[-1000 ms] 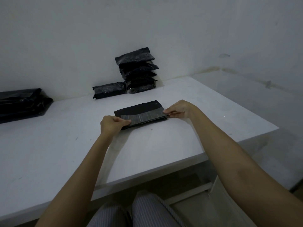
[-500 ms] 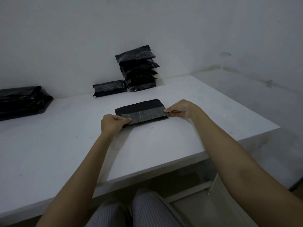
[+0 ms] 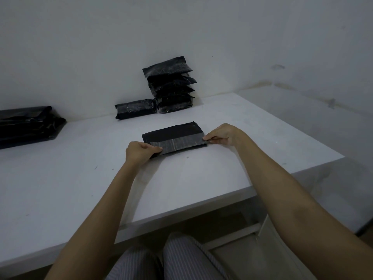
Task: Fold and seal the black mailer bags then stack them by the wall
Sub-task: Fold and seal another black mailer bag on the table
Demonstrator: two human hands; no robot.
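Hands (image 3: 141, 153) (image 3: 222, 134) pinching opposite ends of black mailer bag (image 3: 174, 137) on table (image 3: 80, 178)

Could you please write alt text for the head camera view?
Two bare hands, left hand and right hand, pinch the ends of a flat black plastic mailer bag on a white table. A stack of sealed black bags leans against the wall.

Black mailer bag (image 3: 173, 132): thin plastic film, matt on its far half, with a greyer, faintly streaked sheen on its folded flap (image 3: 181, 144). Stack of sealed bags (image 3: 171, 85) and single sealed bag (image 3: 135, 108): glossy, crinkled black plastic. Table (image 3: 80, 178): smooth, matt white surface, lightly scuffed. Wall (image 3: 101, 47): matt white, stained. Trousers (image 3: 181, 259): striped cloth.
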